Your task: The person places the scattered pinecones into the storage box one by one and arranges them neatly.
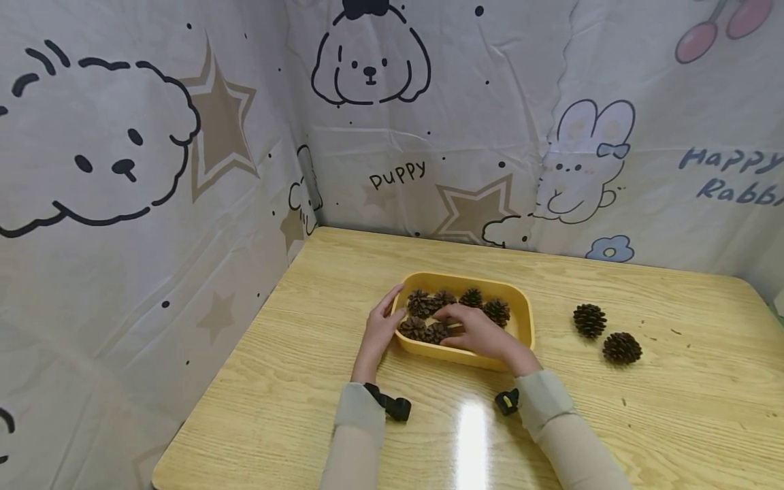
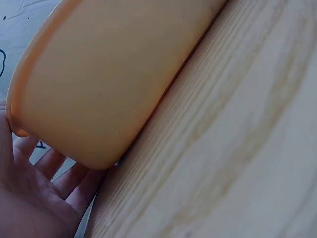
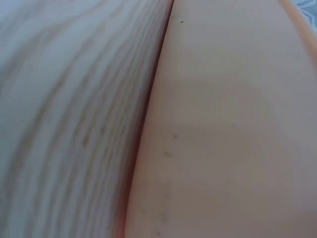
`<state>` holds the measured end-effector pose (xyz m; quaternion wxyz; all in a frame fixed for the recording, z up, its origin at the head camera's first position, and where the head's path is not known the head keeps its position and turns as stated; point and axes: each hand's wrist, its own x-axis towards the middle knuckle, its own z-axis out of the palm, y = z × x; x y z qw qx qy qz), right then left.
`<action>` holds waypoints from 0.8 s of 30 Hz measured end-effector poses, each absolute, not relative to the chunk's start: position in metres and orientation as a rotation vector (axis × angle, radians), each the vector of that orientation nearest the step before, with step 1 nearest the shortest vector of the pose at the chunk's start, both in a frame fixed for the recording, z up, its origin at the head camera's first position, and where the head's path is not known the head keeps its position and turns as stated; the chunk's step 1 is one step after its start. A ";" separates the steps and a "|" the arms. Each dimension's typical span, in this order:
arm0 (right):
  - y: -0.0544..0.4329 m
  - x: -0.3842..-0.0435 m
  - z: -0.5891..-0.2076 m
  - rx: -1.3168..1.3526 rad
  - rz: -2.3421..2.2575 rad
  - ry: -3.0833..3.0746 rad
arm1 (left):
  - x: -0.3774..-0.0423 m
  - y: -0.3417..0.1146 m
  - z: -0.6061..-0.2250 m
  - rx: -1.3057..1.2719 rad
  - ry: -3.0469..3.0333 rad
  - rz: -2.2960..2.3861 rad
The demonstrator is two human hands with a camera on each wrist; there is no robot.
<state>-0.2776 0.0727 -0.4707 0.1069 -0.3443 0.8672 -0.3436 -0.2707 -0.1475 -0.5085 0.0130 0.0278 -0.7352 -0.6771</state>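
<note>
A yellow plastic bin [image 1: 523, 320] stands on the table with several brown pine cones [image 1: 497, 312] inside, mostly toward its left and far sides. My left hand [image 1: 381, 330] holds the bin's left end, thumb over the rim. In the left wrist view, the fingers [image 2: 72, 181] lie against the bin's outer wall [image 2: 99, 89]. Reaching over the near rim, my right hand [image 1: 474, 332] has thumb and fingers around a pine cone [image 1: 436, 333] at the near left; the hand partly hides it. The right wrist view shows only the bin's outer wall [image 3: 228, 124] and the tabletop.
Two loose pine cones [image 1: 589, 320] lie on the wooden table [image 1: 692, 395] right of the bin, with small dark crumbs around them. Printed cloth [image 1: 245, 170] hangs along the table's left and far edges. Dark straps [image 1: 392, 405] sit at both wrists.
</note>
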 end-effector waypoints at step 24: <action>0.095 -0.266 -0.464 -1.034 -1.130 2.624 | -0.271 -0.149 -0.509 0.089 -2.282 -2.150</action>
